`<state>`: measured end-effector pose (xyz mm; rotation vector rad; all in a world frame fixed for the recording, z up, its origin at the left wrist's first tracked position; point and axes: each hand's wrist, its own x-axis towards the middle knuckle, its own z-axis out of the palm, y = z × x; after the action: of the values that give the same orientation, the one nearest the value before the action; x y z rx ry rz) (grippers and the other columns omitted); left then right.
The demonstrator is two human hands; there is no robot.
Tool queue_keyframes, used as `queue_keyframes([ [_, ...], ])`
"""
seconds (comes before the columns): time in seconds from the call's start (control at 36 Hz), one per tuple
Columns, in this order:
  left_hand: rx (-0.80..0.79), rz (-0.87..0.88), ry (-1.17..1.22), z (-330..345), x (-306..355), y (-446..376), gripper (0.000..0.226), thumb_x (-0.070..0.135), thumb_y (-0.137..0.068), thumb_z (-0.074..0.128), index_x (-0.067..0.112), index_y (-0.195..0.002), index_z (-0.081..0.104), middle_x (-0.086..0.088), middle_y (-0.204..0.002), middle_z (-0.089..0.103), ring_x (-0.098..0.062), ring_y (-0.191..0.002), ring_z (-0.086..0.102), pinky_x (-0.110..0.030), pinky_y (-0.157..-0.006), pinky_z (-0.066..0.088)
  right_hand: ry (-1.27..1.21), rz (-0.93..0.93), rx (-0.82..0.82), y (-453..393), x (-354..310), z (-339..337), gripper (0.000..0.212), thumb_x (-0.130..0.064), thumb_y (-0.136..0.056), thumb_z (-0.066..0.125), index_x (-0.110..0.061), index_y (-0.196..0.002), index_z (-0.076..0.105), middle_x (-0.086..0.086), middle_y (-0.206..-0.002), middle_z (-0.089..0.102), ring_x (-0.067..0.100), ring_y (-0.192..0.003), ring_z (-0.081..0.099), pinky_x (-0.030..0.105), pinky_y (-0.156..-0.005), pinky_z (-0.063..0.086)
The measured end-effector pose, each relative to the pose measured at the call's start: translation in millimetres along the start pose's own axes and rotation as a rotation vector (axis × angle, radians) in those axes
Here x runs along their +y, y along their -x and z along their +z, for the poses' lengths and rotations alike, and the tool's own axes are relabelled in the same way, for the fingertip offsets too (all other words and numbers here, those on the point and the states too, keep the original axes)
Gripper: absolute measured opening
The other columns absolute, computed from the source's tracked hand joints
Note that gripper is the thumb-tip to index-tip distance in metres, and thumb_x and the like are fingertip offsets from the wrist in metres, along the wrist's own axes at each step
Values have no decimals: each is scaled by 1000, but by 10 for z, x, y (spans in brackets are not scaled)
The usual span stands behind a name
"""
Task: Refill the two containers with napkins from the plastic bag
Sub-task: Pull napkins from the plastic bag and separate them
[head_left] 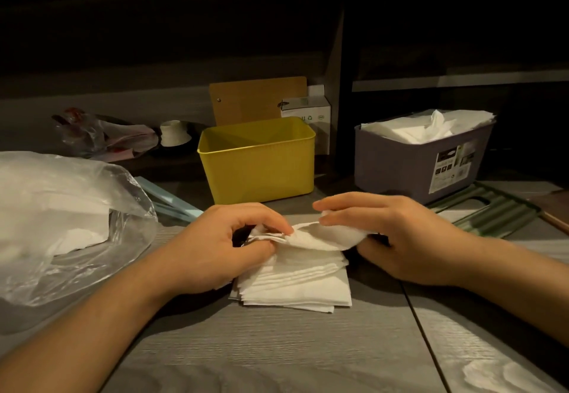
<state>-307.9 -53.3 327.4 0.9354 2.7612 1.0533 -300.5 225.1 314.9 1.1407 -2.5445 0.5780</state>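
Observation:
A stack of white napkins [301, 281] lies on the grey wooden table in front of me. My left hand [221, 244] pinches the left edge of the top napkins. My right hand [394, 235] grips their right edge, and the top napkin [323, 235] bows upward between both hands. Behind the stack stands a yellow container [258, 164] whose visible inside holds no napkins. At the right stands a purple container [412, 164] filled with white napkins. The clear plastic bag [61, 223], with more napkins inside, lies at the left.
A light blue slatted lid [166, 198] lies beside the bag and a green slatted lid [489, 211] under the purple container. A wooden board [255, 100], a small white box [311, 112], a tape roll [174, 134] and a crumpled bag [89, 134] sit at the back.

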Motion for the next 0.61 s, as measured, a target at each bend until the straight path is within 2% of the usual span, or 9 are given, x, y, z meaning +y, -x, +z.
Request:
queue_keyframes([
  [0.11, -24, -21, 25, -13, 13, 14, 38, 13, -90, 70, 40, -116, 70, 27, -118, 66, 3, -116, 59, -10, -91, 46, -99, 115, 130, -28, -7, 5, 41, -30, -92, 42, -20, -117, 74, -13, -134, 63, -3, -122, 57, 13, -96, 47],
  [0.17, -31, -21, 19, -17, 14, 15, 43, 12, -88, 73, 42, -119, 67, 27, -119, 66, 2, -118, 59, -15, -95, 47, -153, 207, 169, -39, -26, 12, 35, -33, -97, 46, -21, -111, 76, -18, -122, 67, -3, -111, 62, 17, -89, 52],
  [0.22, -32, -19, 20, -10, 15, 11, 50, 12, -86, 75, 42, -124, 63, 29, -119, 64, 3, -120, 57, -15, -98, 46, -220, 319, 234, -51, -35, 21, 32, -35, -97, 50, -22, -108, 76, -20, -95, 72, 2, -85, 68, 21, -71, 53],
  [0.28, -18, -6, 13, 10, 19, 9, 56, 16, -84, 78, 43, -129, 58, 33, -123, 61, 7, -122, 54, -8, -98, 42, -261, 394, 322, -88, -45, 21, 30, -36, -96, 51, -22, -102, 77, -7, -79, 72, 14, -69, 66, 34, -64, 53],
  [0.33, -1, 9, 4, 35, 16, 2, 63, 23, -83, 80, 46, -134, 52, 35, -128, 56, 10, -125, 51, -4, -98, 38, -291, 421, 380, -148, -60, 31, 28, -35, -97, 52, -19, -97, 75, 8, -80, 71, 32, -75, 66, 51, -70, 53],
  [0.36, 5, 13, 2, 47, 10, -5, 67, 26, -82, 80, 48, -137, 48, 35, -131, 55, 10, -126, 49, -5, -99, 38, -310, 429, 394, -184, -76, 40, 27, -31, -98, 52, -17, -95, 74, 13, -81, 70, 35, -77, 65, 53, -70, 53],
  [0.53, 13, 17, 48, 86, -30, -46, 83, 33, -80, 83, 58, -142, 34, 34, -135, 50, 7, -128, 50, -20, -104, 47, -317, 507, 352, -274, -149, 101, 28, -22, -101, 54, -3, -85, 67, 19, -74, 61, 14, -58, 47, 36, -55, 40],
  [0.56, 14, 19, 52, 88, -34, -47, 83, 33, -80, 83, 58, -142, 34, 33, -135, 50, 7, -129, 50, -21, -104, 47, -348, 532, 373, -282, -144, 88, 26, -21, -100, 54, -5, -85, 69, 20, -75, 63, 16, -58, 51, 32, -54, 43],
  [0.61, 12, 21, 57, 87, -35, -48, 83, 32, -80, 83, 58, -141, 34, 34, -134, 50, 8, -129, 49, -21, -105, 46, -457, 603, 405, -320, -142, 40, 22, -22, -100, 56, -15, -89, 73, 15, -82, 71, 24, -70, 67, 35, -66, 60],
])
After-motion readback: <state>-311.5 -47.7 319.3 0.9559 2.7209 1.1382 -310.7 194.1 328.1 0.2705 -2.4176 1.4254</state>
